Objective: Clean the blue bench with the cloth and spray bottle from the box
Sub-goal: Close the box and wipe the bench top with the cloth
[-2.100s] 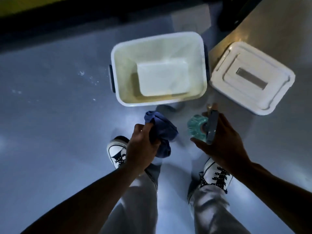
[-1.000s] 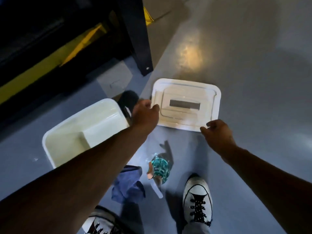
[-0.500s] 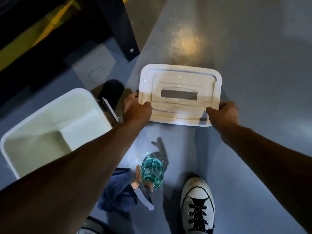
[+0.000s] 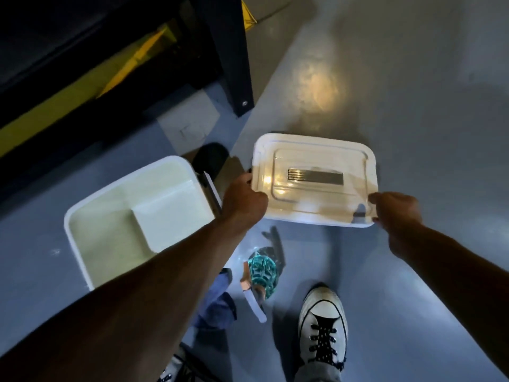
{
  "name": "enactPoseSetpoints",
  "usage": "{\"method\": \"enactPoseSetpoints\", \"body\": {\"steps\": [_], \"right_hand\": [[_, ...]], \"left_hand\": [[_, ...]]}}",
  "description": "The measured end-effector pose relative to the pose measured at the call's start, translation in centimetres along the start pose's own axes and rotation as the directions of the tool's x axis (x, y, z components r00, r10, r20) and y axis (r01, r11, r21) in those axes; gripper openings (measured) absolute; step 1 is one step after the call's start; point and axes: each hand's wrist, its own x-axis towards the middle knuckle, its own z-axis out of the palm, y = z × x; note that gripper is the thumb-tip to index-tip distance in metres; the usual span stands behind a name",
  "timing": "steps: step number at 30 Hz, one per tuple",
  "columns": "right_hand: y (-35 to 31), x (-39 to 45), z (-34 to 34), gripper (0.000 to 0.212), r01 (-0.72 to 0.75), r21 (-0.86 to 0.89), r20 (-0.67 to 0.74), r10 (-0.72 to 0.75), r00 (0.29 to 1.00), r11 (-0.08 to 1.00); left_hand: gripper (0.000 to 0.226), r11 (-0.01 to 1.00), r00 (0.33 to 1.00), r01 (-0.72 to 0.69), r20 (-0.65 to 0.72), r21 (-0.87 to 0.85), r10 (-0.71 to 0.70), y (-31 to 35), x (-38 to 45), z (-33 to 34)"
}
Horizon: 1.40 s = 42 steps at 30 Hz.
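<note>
White plastic fills both hands: the left hand (image 4: 243, 201) is clamped on the near left corner of a storage-box lid (image 4: 314, 179), and the right hand (image 4: 395, 212) pinches its near right corner, fingers curled under the rim. The lid appears tipped up off the grey floor (image 4: 413, 92). Just left of it sits the open white box (image 4: 129, 219), which looks empty. The lid could slip, since only its corners are gripped, or swing into the box wall on the way across. Below the arms, the teal spray bottle (image 4: 261, 272) stands on the floor just beside a crumpled blue cloth (image 4: 217, 301), touching or nearly so. A white sneaker (image 4: 322, 323) rests near the bottle; a careless step could knock it over. No blue bench is visible.
</note>
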Motion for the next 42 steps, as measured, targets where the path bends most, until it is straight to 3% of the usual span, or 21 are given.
{"method": "enactPoseSetpoints", "body": {"steps": [2,8,11,17,24,30,34,38,42], "right_hand": [[-0.6,-1.1,-1.2,0.005,0.049,-0.010,-0.007,-0.049,0.999,0.999],[-3.8,-6.2,-4.5,0.018,0.142,-0.061,0.019,-0.141,0.990,0.988],[-5.7,-10.2,-4.2,0.026,0.243,-0.113,0.067,-0.236,0.969,0.964],[-7.9,-16.2,1.3,0.021,0.376,-0.164,0.227,-0.337,0.914,0.912],[-6.3,-20.2,10.7,0.019,0.478,-0.219,0.348,-0.390,0.852,0.850],[-3.9,-21.0,16.4,0.017,0.543,-0.326,0.377,-0.420,0.825,0.774],[-2.6,-21.1,18.4,0.013,0.601,-0.420,0.345,-0.492,0.799,0.680],[-1.8,-20.8,19.0,0.011,0.660,-0.502,0.347,-0.569,0.746,0.559],[-1.8,-20.9,18.9,0.013,0.658,-0.525,0.358,-0.561,0.746,0.540]], "left_hand": [[0.042,0.999,0.998,-0.044,-0.051,-0.028,0.042,0.0,-0.8,-0.4],[0.041,0.989,0.984,-0.129,-0.132,-0.072,0.119,2.4,-5.9,-4.3],[0.052,0.995,0.977,-0.090,-0.197,-0.033,0.082,1.9,-7.8,-7.9],[0.040,0.987,0.961,0.075,-0.255,-0.143,-0.110,-4.3,-9.8,-15.1],[0.033,0.964,0.883,0.208,-0.392,-0.166,-0.258,-12.4,-10.3,-20.1],[0.025,0.949,0.838,0.249,-0.447,-0.194,-0.312,-18.7,-9.5,-21.2],[0.014,0.950,0.847,0.230,-0.437,-0.210,-0.302,-20.9,-8.7,-20.6],[0.020,0.951,0.831,0.240,-0.466,-0.194,-0.305,-21.4,-8.5,-20.2],[0.021,0.950,0.840,0.248,-0.447,-0.189,-0.308,-21.9,-8.8,-20.0]]}}
